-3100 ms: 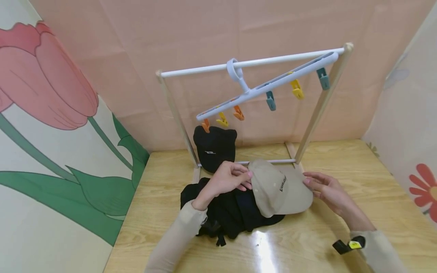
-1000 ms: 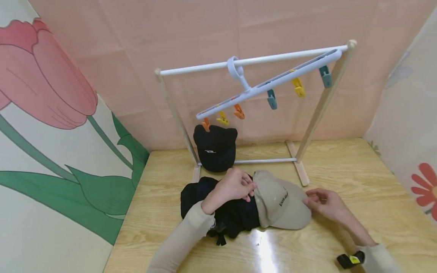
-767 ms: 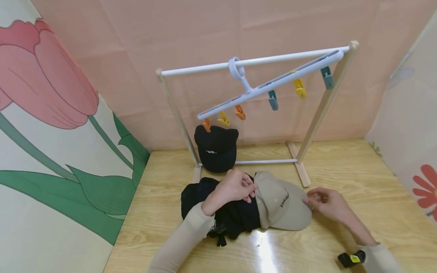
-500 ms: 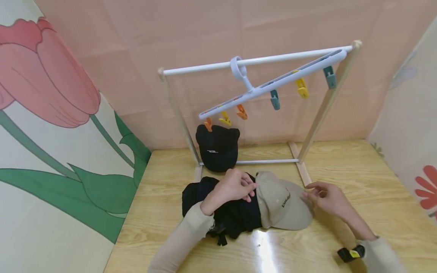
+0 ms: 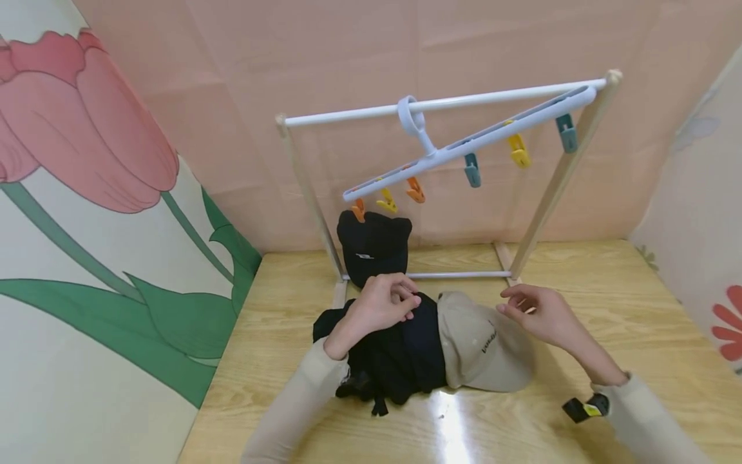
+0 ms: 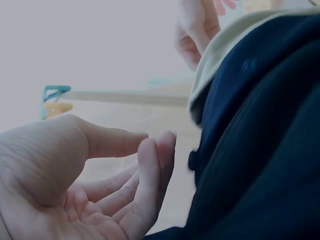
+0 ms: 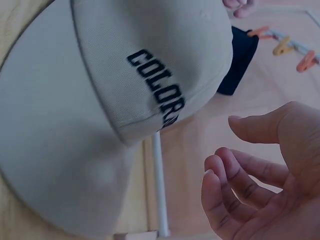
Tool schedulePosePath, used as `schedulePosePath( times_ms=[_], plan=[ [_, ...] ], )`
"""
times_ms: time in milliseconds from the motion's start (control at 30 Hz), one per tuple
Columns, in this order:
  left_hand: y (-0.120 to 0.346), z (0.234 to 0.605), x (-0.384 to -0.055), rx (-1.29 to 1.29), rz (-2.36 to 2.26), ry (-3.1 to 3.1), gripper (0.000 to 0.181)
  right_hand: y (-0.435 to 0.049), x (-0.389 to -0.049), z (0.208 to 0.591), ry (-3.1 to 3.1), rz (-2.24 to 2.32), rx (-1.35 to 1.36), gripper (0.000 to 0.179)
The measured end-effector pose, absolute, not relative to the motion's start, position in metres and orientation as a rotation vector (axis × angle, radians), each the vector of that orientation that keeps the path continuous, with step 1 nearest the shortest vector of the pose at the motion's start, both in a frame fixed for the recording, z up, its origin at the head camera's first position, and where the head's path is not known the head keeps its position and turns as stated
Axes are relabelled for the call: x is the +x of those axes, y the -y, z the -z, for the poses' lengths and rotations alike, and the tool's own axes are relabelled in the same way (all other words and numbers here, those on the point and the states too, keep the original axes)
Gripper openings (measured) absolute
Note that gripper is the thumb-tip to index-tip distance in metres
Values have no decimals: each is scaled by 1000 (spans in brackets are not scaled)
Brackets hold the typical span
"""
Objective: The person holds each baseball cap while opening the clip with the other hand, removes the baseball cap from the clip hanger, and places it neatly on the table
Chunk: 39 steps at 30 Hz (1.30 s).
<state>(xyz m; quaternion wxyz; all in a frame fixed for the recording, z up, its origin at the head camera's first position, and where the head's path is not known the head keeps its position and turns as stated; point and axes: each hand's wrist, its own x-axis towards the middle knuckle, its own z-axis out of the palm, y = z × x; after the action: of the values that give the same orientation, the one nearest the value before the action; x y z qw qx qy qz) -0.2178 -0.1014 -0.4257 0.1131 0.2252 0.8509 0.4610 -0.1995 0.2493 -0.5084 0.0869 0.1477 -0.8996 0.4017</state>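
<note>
A beige cap (image 5: 487,351) with dark lettering lies on the wooden table, its brim to the right. Its crown nests against a row of dark caps (image 5: 426,345). My left hand (image 5: 378,306) hovers over the dark caps, fingers loosely curled around nothing; in the left wrist view, thumb and fingertips stand apart from the dark fabric (image 6: 265,125). Near the beige brim, my right hand (image 5: 539,314) is raised with relaxed fingers, holding nothing. The right wrist view shows a gap between those fingers and the cap. Behind, a black cap (image 5: 373,245) hangs at the leftmost orange clip (image 5: 359,211).
A pale blue clip hanger (image 5: 469,145) hangs slanted from the white top bar (image 5: 493,98) of a wooden-legged rack. Several orange, yellow and teal clips line it. The rack's lower bar (image 5: 458,275) runs behind the caps. Printed walls flank the table (image 5: 278,386).
The beige cap was lowered to the end of the row. Both hands then came off it: the left moved leftward and the right rose away from the brim.
</note>
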Motion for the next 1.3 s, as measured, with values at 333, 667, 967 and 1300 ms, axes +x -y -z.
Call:
schedulePosePath(
  times_ms=[333,667,967,1300],
  plan=[
    [131,410,-236,715,-1347,-2731,21,-234,-205,488,2624,-1208,522,20],
    [154,397,-253,594,-1501,-2765,32,-218,-211,463,2639,-1224,544,19],
    [167,386,-270,527,-1631,-2885,42,-194,-227,441,2573,-1228,597,24],
    [170,388,-286,444,-1538,-3024,57,-169,-235,422,2533,-1245,727,24]
  ],
)
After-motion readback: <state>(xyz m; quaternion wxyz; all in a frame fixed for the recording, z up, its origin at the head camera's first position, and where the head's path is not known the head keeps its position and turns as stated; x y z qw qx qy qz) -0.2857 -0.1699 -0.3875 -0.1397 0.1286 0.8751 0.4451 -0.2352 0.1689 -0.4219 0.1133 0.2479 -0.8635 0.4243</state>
